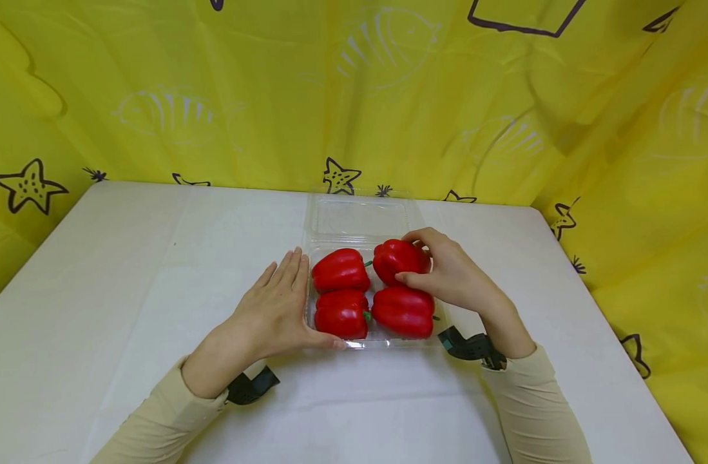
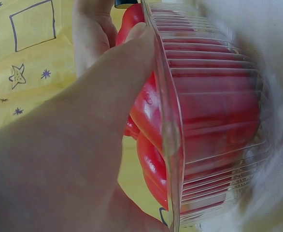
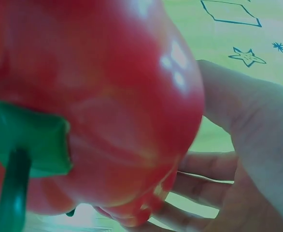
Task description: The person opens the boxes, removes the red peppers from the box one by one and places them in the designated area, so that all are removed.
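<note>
Several red bell peppers lie in a clear plastic clamshell box. At its back right, my right hand holds a bell pepper between thumb and fingers. In front of that lies another bell pepper, touching or nearly touching it. Flat along the box's left side is my left hand, fingers straight, thumb across the front rim. Two more bell peppers fill the left half. The left wrist view shows the ribbed box wall. A green stem looms close in the right wrist view.
The transparent lid lies folded back behind the box, near the far edge of the white table. A yellow curtain printed with fish and stars hangs behind the table and along its sides. Each wrist wears a dark strap.
</note>
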A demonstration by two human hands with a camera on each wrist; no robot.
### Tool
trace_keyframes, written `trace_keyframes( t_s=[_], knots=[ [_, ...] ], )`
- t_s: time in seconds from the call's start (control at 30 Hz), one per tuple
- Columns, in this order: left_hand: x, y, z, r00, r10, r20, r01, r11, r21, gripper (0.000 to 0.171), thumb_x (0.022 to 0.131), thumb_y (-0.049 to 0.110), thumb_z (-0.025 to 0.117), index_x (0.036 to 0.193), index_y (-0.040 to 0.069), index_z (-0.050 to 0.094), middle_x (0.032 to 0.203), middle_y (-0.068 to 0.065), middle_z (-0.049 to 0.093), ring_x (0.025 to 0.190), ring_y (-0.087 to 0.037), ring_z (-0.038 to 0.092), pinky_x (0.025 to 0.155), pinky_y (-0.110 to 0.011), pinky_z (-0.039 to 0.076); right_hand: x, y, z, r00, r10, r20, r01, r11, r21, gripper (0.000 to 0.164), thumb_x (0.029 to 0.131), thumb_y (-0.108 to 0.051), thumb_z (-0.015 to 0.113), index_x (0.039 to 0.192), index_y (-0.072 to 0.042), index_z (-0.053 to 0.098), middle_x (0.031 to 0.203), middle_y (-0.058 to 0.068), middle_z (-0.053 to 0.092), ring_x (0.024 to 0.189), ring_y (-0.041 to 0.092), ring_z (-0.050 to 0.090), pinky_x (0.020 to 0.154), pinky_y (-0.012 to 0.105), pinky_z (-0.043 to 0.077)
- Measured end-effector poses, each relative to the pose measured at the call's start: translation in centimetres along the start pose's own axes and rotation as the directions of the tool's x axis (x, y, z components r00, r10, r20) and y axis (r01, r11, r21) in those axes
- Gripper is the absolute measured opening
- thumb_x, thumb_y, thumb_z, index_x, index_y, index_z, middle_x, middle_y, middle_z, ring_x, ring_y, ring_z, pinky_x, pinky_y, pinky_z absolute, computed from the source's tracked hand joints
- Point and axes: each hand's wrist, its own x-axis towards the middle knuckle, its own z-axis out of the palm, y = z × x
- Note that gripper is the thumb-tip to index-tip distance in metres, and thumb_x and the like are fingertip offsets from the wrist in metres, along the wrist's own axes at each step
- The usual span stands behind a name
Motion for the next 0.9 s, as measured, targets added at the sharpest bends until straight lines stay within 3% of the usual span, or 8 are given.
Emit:
trace_keyframes(
  t_s=[0.57, 0.9],
  knots=[
    [0.0, 0.0, 0.0, 1.0, -0.005, 0.005, 0.005, 1.0, -0.008, 0.136, 0.066, 0.083, 0.067, 0.156, -0.006, 0.015, 0.165, -0.023, 0.012, 0.154, -0.039, 0.012, 0.124, -0.055, 0.018, -0.7, -0.5, -1.4, 0.995, -0.083, -0.059, 0.082, 0.997, -0.008, 0.053, 0.084, -0.012, 0.077, 0.13, -0.004, 0.053, 0.122, 0.008, 0.06, 0.102, 0.021, 0.058, 0.084, 0.039, 0.055],
    [-0.1, 0.0, 0.0, 1.0, 0.003, -0.003, -0.003, 1.0, -0.004, 0.137, 0.065, 0.084, 0.066, 0.155, -0.006, 0.016, 0.165, -0.023, 0.013, 0.154, -0.038, 0.012, 0.124, -0.055, 0.017, -1.4, -0.3, -2.2, 0.974, -0.168, -0.153, 0.154, 0.983, -0.101, 0.057, 0.081, -0.01, 0.081, 0.13, -0.003, 0.053, 0.124, 0.008, 0.06, 0.102, 0.019, 0.059, 0.083, 0.027, 0.055]
  ],
)
